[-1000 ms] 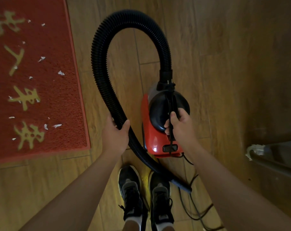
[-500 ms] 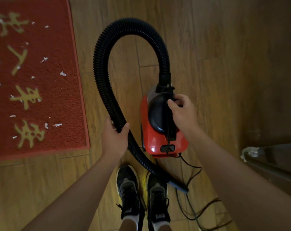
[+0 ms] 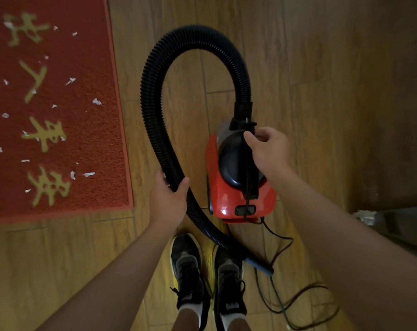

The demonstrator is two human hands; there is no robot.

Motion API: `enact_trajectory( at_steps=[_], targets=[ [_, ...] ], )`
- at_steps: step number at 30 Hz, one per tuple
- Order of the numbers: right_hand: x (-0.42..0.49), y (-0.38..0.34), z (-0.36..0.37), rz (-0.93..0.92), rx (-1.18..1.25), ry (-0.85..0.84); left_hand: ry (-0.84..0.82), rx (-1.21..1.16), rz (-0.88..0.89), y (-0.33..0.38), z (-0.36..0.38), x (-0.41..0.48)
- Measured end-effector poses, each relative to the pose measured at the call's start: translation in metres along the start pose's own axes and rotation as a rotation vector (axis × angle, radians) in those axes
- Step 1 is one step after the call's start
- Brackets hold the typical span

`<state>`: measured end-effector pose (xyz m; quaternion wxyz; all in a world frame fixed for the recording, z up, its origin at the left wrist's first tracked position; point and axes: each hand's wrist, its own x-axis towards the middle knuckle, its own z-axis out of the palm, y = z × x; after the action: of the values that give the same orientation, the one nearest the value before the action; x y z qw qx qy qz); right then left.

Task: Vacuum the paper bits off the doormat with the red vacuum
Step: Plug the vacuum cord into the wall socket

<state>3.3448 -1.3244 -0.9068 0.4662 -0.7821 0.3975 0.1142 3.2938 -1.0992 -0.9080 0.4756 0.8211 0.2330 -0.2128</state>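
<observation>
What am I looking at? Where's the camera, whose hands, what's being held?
There is no robot here. A person wears one wide-angle camera on the head, looking down at their own arms, so this is the only view. The left hand grips the black hose, which loops up and round into the front of the red vacuum. The right hand curls its fingers round the black handle or strap on top of the vacuum. Below is a wooden floor, with the cord trailing past the person's shoes. The hose's free end shows beside the shoes, not yet at the doormat on the left, where white paper bits lie scattered.
</observation>
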Motion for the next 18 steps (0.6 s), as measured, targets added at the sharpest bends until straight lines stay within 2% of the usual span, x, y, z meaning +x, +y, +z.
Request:
enact_trajectory(
  at_steps=[18],
  targets=[
    [-0.08,-0.008,-0.056,0.051,0.22,-0.08,0.008,0.015,-0.009,0.011,-0.017,-0.07]
  ],
)
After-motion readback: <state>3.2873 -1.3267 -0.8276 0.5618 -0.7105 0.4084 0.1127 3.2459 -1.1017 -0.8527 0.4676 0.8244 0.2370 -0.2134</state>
